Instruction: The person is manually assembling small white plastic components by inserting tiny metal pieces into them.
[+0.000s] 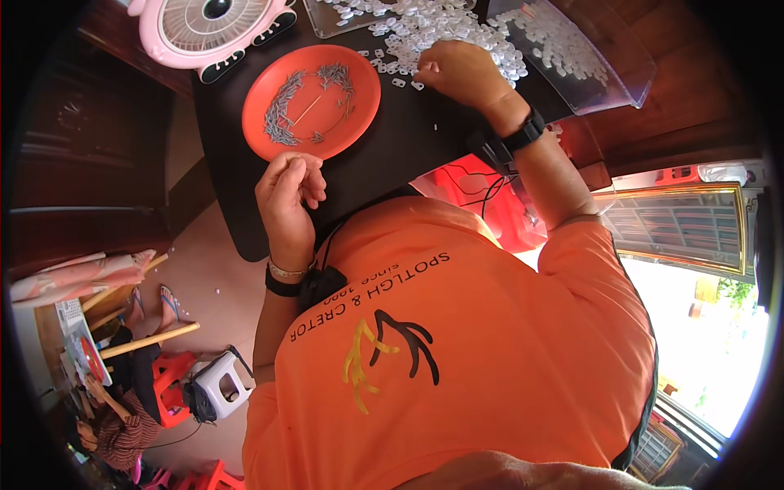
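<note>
My left hand (287, 192) is at the near rim of a round red plate (367, 102), its fingers curled and closed. Whatever sits in those fingers, if anything, is too small to make out. Small grey screw-like pieces (280, 110) lie in a loose ring on the plate, with a thin wooden stick (307, 109) among them. My right hand (461, 72) rests at the near edge of a spread of small white plastic pieces (408, 37). Its fingers are bent inward and partly hidden, so what they grip is not visible. A few white pieces (398, 82) lie apart on the dark table (392, 139).
A clear plastic bin (608, 61) with more white pieces stands at the far right. Beyond the plate on the left is a pink fan (214, 20). A clear tray (327, 28) lies at the back. Red and white stools (222, 385) stand on the floor at left.
</note>
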Demonstrator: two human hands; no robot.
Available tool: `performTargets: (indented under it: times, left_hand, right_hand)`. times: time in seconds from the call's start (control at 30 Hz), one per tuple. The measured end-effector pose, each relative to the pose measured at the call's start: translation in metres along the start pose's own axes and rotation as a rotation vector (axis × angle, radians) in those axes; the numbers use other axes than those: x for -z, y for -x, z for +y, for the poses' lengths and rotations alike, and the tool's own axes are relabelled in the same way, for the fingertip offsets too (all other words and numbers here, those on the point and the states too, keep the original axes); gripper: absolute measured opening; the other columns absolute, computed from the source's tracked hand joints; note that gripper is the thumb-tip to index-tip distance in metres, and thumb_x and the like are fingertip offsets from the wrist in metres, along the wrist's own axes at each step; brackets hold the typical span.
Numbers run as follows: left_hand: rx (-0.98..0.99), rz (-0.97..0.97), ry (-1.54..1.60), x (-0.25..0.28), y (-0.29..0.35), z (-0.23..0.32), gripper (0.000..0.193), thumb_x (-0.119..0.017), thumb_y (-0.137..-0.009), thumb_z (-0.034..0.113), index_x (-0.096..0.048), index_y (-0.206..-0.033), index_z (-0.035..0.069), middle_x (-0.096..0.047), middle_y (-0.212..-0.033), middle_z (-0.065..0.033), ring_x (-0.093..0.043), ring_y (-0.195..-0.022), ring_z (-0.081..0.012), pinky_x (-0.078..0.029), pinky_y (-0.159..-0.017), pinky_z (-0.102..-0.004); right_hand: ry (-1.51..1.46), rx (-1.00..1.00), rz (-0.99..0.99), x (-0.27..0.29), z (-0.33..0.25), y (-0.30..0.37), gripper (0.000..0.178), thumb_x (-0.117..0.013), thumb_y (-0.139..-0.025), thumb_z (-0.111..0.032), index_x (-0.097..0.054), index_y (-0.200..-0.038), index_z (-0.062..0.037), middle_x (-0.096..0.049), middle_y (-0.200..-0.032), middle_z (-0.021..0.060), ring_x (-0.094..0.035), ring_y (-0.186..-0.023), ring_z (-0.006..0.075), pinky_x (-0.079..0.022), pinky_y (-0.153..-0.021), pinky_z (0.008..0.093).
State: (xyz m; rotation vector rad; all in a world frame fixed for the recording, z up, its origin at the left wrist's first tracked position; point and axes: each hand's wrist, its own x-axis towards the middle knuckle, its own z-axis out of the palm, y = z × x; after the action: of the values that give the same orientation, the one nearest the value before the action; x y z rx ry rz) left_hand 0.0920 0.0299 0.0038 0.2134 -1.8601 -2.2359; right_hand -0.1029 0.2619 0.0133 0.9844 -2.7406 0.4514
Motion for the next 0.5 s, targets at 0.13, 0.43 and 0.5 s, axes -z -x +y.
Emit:
performTargets:
  times: [0.13,0.43,0.5]
  left_hand:
    - [0.013,0.021,0.005,-0.0002,-0.0003,-0.0011,0.024,-0.042,-0.093,0.018,-0.057,-0.086,0.001,-0.054,-0.065,-0.0034,-0.046,-0.053,-0.0081,-0.031,-0.048,-0.0202]
    - [0.031,0.016,0.034,0.0012,-0.0005,-0.0027,0.024,-0.046,-0.091,0.019,-0.060,-0.082,0.001,-0.056,-0.064,-0.0015,-0.047,-0.052,-0.0066,-0.033,-0.048,-0.0186]
    - [0.026,0.014,0.035,0.0016,-0.0008,-0.0037,0.024,-0.046,-0.091,0.019,-0.060,-0.082,0.001,-0.055,-0.064,-0.0014,-0.046,-0.052,-0.0066,-0.033,-0.048,-0.0187]
  right_hand:
    - [0.146,-0.020,-0.031,-0.0078,-0.0066,-0.0001,0.021,-0.062,-0.078,-0.032,-0.065,-0.077,-0.0106,-0.065,-0.077,0.0086,-0.063,-0.077,0.0286,-0.050,-0.068,0.0401]
    - [0.167,0.000,0.004,-0.0064,-0.0122,0.0049,0.021,-0.061,-0.078,-0.029,-0.067,-0.078,-0.0089,-0.066,-0.076,0.0123,-0.065,-0.076,0.0308,-0.052,-0.068,0.0422]
    - [0.155,-0.006,-0.016,-0.0057,-0.0139,0.0051,0.021,-0.061,-0.079,-0.029,-0.067,-0.079,-0.0089,-0.066,-0.076,0.0126,-0.065,-0.077,0.0308,-0.052,-0.068,0.0423]
